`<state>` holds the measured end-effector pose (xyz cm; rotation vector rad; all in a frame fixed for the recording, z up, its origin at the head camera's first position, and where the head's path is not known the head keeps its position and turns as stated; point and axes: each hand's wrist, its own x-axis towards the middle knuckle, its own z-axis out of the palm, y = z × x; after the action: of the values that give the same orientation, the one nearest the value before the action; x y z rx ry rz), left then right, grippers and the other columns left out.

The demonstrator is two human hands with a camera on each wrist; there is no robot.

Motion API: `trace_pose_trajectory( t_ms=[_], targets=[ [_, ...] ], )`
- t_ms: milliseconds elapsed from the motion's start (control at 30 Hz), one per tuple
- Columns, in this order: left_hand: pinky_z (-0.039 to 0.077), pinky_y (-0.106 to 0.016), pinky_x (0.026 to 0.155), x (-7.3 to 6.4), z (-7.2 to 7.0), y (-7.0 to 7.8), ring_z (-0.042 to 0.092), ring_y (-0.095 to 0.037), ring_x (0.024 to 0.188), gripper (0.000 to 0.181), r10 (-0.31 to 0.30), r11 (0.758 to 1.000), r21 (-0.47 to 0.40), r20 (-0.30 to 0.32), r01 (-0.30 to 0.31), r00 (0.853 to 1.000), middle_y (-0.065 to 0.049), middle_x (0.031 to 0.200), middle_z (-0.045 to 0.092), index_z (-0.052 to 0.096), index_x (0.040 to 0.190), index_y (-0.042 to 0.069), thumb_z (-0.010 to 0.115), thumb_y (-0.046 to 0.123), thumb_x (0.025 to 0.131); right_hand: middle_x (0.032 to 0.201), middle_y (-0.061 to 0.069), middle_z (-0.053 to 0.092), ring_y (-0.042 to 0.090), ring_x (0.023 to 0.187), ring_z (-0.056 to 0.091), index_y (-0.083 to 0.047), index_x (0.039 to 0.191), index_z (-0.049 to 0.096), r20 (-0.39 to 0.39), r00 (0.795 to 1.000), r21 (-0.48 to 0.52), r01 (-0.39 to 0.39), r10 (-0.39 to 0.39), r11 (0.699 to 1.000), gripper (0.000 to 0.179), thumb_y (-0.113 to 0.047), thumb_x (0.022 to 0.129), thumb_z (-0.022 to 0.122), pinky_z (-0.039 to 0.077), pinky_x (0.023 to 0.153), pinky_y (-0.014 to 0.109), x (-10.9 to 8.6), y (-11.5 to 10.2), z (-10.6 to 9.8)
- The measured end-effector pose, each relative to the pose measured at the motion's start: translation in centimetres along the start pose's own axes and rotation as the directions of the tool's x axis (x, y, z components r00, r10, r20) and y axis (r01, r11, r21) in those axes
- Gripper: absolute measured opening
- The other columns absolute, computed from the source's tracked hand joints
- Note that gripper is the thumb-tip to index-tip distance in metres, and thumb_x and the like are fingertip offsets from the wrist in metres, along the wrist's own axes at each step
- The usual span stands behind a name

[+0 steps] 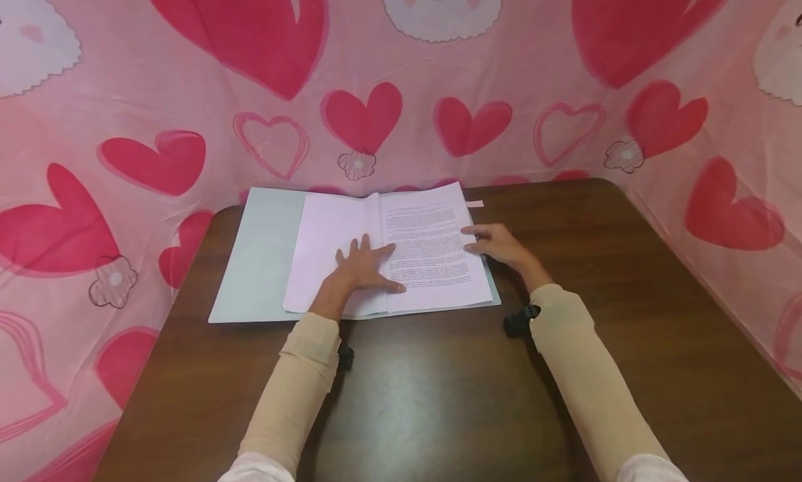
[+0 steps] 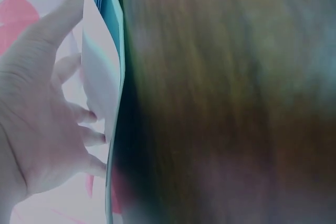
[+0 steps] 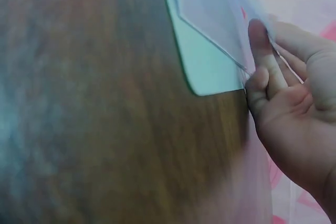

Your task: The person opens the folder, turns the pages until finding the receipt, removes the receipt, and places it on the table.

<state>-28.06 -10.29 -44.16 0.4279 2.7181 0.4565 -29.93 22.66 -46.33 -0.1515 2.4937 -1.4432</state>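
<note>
An open pale green folder (image 1: 257, 252) lies on the table with a stack of white sheets inside. A printed page (image 1: 432, 280) faces up on the right side, and a blank white page (image 1: 332, 224) is turned over to the left. My left hand (image 1: 359, 267) rests across the inner fold with its fingers spread, thumb and index reaching onto the printed page. At that page's right edge, my right hand (image 1: 499, 245) pinches the paper between thumb and fingers. The right wrist view shows the sheet edge (image 3: 212, 40) above the folder's rounded corner (image 3: 207, 85).
The dark wooden table (image 1: 407, 398) extends in front of the folder and to its right. A small pink tab (image 1: 475, 204) sticks out at the folder's upper right. Behind the table hangs a pink cloth (image 1: 401, 64) with red hearts.
</note>
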Motion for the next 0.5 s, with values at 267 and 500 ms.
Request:
trace_pose_trajectory(
  t_ms=[267,500],
  targets=[
    [0.0,-0.074,0.122,-0.3,-0.3,-0.4,-0.001,-0.047,0.159,0.109,-0.003,1.0,0.004,0.017,0.003,1.0,-0.021,0.173,0.0,0.022,0.163,0.032,0.076,0.066,0.074,0.149,0.015,0.056,0.028,0.117,0.069,-0.016,0.153,0.048,-0.015,0.999,0.174,0.03,-0.028,0.984,0.058,-0.029,0.099,0.066,0.055,0.104,0.038,-0.3,-1.3,0.3],
    [0.001,-0.075,0.122,0.2,-0.3,-0.5,0.002,-0.047,0.159,0.107,0.032,0.999,0.0,0.02,-0.032,0.999,-0.023,0.172,0.003,0.024,0.163,0.03,0.074,0.066,0.076,0.146,0.013,0.053,0.008,0.101,0.068,-0.007,0.154,0.043,-0.038,0.998,0.401,0.065,-0.054,0.914,0.057,-0.014,0.101,0.062,0.058,0.087,0.018,-0.3,-2.8,0.9]
  ],
)
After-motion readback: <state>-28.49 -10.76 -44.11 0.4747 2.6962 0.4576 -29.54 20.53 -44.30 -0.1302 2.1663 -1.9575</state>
